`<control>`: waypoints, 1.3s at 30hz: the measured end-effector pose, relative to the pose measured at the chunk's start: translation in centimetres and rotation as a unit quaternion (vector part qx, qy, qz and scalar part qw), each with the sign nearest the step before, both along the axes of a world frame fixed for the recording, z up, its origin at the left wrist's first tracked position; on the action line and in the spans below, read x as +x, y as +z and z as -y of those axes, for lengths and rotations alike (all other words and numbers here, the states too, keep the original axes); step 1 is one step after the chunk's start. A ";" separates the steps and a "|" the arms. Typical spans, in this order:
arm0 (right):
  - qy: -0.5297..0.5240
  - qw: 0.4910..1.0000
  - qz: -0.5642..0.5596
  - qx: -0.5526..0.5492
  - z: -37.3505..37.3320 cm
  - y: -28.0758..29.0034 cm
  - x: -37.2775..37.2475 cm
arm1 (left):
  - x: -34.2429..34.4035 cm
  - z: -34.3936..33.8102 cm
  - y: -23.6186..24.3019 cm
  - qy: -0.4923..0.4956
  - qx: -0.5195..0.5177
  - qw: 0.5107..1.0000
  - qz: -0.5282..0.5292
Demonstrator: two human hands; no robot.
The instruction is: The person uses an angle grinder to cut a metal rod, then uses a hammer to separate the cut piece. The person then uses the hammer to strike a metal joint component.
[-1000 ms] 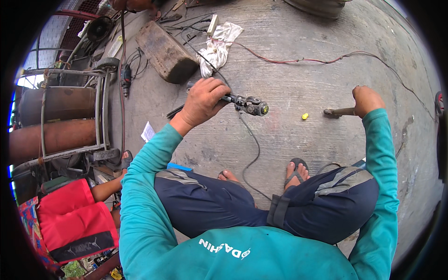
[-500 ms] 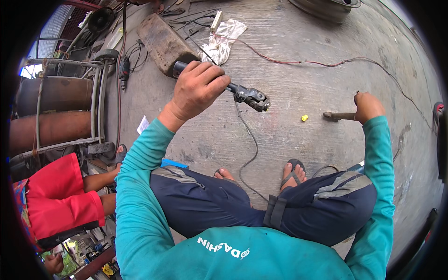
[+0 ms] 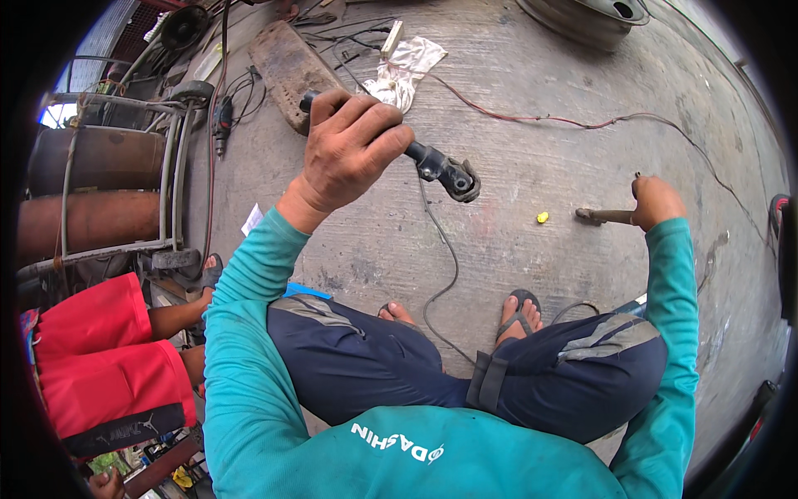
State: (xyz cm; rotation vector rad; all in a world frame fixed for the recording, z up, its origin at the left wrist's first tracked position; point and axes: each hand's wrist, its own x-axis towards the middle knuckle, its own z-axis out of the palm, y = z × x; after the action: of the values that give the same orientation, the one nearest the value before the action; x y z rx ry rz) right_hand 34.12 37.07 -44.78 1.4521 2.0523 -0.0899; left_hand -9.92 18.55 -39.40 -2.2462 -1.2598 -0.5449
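In my left hand (image 3: 349, 154) is a black metal shaft with a universal joint (image 3: 455, 178) at one end. My fingers wrap round the shaft from above, and the joint end points right over the floor. The shaft's other end sticks out on the far side of my hand, in front of a rusty block. To the right, my right hand (image 3: 661, 201) is closed round the handle of a hammer (image 3: 613, 216), its worn head pointing left. A small yellow object (image 3: 543, 218) lies on the concrete left of the hammer head.
A rusty metal block (image 3: 291, 71) and a white cloth (image 3: 407, 71) lie ahead. Cables (image 3: 532, 116) cross the floor. A wheel rim (image 3: 594, 25) is at the far right. At left are a drill (image 3: 222, 121), a cart with cylinders (image 3: 100, 170) and a person in red shorts (image 3: 116, 366).
The shaft has turned in my left hand, so the joint shows another side and sits slightly further left. My right hand and the hammer have hardly moved.
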 end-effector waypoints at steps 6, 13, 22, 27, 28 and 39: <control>-0.004 1.000 0.008 -0.008 0.3 0.6 -0.6 | 0.4 0.0 0.3 0.003 0.038 0.999 -0.020; -0.001 1.000 -0.003 0.003 0.3 0.4 -0.4 | 0.2 -0.2 0.3 0.009 0.057 0.998 -0.032; -0.012 1.000 0.011 -0.007 0.4 0.9 -0.9 | -0.3 -0.3 0.8 0.025 0.084 0.996 -0.023; -0.011 1.000 0.016 -0.007 0.4 1.0 -0.9 | -0.3 -0.3 1.4 0.031 0.102 0.994 -0.028; -0.010 1.000 0.016 -0.007 0.4 0.9 -0.8 | -0.2 -0.2 1.6 0.031 0.102 0.994 -0.026; -0.016 1.000 0.012 -0.007 0.5 1.0 -0.9 | -0.6 -0.4 1.9 0.022 0.120 0.992 -0.016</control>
State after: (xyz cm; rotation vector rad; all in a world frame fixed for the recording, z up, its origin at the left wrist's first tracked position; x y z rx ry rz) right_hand 33.24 36.60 -43.77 1.4704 2.0060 -0.1002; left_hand -10.50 18.95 -37.45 -2.0171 -1.1582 -0.6070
